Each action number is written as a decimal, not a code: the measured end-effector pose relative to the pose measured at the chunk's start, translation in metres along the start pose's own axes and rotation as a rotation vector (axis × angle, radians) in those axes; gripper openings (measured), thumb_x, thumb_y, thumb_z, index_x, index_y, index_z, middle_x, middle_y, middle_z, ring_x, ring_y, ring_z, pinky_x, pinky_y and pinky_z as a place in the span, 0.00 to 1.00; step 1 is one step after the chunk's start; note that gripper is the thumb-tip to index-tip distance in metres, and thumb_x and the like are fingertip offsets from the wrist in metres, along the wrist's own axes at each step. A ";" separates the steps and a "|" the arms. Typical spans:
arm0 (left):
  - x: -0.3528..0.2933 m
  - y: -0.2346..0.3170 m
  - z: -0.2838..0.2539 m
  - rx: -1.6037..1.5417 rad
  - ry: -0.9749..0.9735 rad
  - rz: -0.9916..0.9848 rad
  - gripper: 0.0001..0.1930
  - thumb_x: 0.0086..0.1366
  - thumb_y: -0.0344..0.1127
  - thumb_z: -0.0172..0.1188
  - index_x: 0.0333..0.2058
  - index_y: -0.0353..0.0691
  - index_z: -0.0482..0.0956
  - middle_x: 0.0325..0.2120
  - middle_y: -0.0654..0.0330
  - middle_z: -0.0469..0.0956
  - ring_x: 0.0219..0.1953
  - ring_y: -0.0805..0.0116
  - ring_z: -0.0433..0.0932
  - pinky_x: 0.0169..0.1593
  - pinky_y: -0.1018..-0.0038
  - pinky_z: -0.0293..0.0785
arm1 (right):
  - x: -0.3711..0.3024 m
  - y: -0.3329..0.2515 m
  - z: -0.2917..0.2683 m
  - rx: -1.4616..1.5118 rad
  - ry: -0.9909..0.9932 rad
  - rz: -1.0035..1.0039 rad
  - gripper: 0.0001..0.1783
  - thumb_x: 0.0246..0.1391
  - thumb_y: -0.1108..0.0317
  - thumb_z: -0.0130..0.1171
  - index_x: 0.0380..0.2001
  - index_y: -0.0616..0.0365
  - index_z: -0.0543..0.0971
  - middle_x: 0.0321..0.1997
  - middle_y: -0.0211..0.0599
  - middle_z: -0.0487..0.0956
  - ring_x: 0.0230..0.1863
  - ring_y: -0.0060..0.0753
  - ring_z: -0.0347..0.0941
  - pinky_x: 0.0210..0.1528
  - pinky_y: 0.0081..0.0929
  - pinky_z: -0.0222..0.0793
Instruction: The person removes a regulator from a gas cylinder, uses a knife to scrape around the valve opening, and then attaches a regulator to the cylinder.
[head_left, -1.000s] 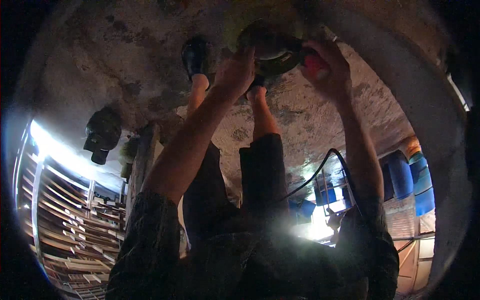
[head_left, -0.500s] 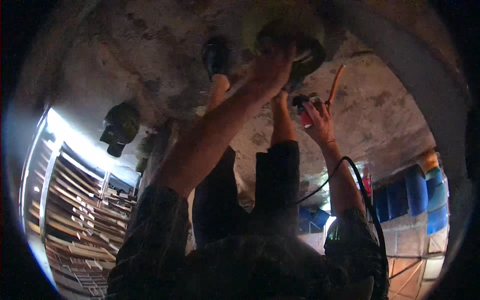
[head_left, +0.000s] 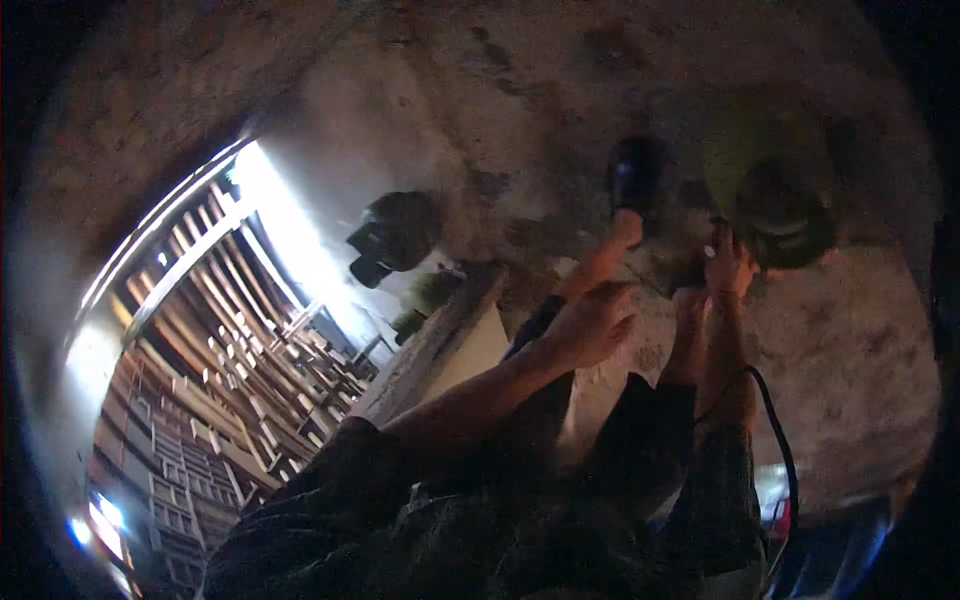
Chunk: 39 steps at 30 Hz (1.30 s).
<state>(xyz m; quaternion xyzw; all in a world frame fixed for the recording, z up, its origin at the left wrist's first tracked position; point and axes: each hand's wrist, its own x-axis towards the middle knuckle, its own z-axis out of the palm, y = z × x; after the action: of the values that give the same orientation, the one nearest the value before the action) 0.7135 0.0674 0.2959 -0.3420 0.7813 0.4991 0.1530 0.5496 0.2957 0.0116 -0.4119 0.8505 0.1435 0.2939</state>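
Note:
My left hand (head_left: 595, 325) hangs in the air above my legs, away from the green vessel. Its fingers are loosely curled and a little apart, with nothing visible between them. My right hand (head_left: 732, 268) is at the lower edge of a large rounded green vessel (head_left: 765, 150), fingers bent and pointing forward. What those fingers hold, if anything, is lost in shadow. A black cord (head_left: 768, 395) loops past my right forearm. The red and black tool seen earlier does not show.
A dark shoe (head_left: 636, 170) is on my foot, left of the vessel, on a stained floor (head_left: 560, 120). Further left sit a dark green rounded object (head_left: 400, 228) and a smaller green one (head_left: 430, 292), beside a low ledge (head_left: 450, 335). Wooden lengths (head_left: 225, 290) stand beyond a bright opening.
The view has turned, and everything shifts to the right. My left hand has drawn back from the green vessel. My right hand has come up to it, and the red and black tool is out of sight.

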 end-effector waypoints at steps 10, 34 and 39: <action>-0.212 -0.149 -0.011 -0.270 0.187 -0.798 0.13 0.61 0.37 0.57 0.39 0.34 0.76 0.34 0.57 0.78 0.39 0.67 0.77 0.44 0.69 0.72 | 0.014 0.000 -0.003 0.288 -0.166 -0.060 0.37 0.53 0.58 0.61 0.65 0.48 0.60 0.59 0.48 0.70 0.54 0.47 0.71 0.51 0.47 0.70; -0.133 -0.137 -0.064 -0.140 0.282 -0.544 0.29 0.67 0.46 0.54 0.60 0.36 0.59 0.58 0.45 0.65 0.60 0.53 0.66 0.59 0.62 0.65 | -0.158 0.111 -0.138 0.709 -0.222 0.451 0.27 0.53 0.58 0.62 0.55 0.56 0.73 0.46 0.48 0.80 0.44 0.45 0.79 0.47 0.38 0.73; -0.085 -0.124 -0.101 -0.283 0.129 -0.641 0.31 0.68 0.53 0.50 0.61 0.38 0.59 0.57 0.43 0.64 0.61 0.49 0.64 0.60 0.59 0.64 | -0.154 0.098 -0.153 0.469 -0.099 0.372 0.20 0.55 0.60 0.58 0.51 0.55 0.76 0.41 0.47 0.81 0.35 0.40 0.79 0.34 0.37 0.74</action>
<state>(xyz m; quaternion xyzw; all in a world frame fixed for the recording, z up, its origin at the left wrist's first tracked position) 0.8698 -0.0226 0.3072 -0.6184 0.5657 0.5063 0.2031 0.4895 0.3764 0.2274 -0.1624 0.9060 0.0144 0.3906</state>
